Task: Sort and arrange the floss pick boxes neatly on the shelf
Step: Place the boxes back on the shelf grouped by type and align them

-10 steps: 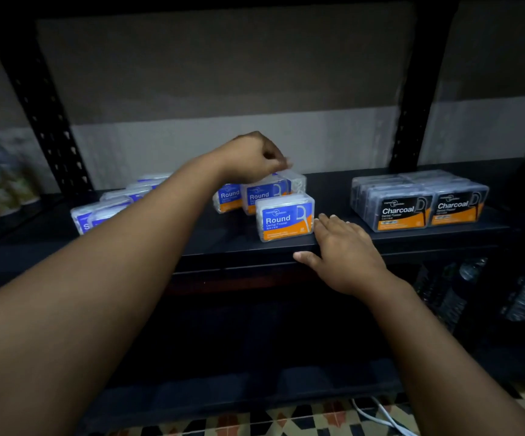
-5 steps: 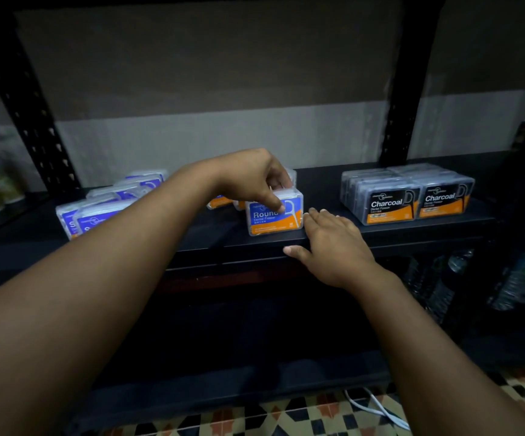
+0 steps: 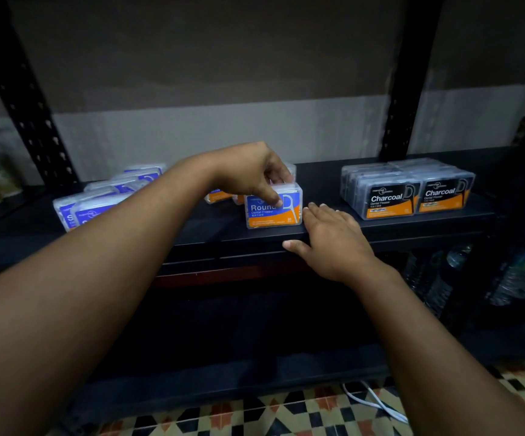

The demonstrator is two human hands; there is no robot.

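Observation:
A blue and orange "Round" floss pick box [image 3: 273, 212] stands upright near the front edge of the black shelf [image 3: 192, 237]. My left hand [image 3: 251, 174] grips its top, thumb on the front label and fingers behind. My right hand [image 3: 330, 240] lies flat on the shelf edge just right of the box, fingers straight. More Round boxes [image 3: 220, 196] sit behind, mostly hidden by my left hand. Black "Charcoal" boxes [image 3: 409, 190] form a tidy block at the right. Blue-and-white boxes [image 3: 97, 199] lie in a loose row at the left.
Black perforated uprights stand at the left [image 3: 25, 99] and centre-right [image 3: 406, 80] of the shelf. Water bottles [image 3: 459, 272] fill the lower right shelf. A white cable [image 3: 377, 401] lies on the patterned floor tiles.
My left hand moved from the rear Round boxes forward onto the front Round box and now grips it. My right hand has stayed on the shelf edge.

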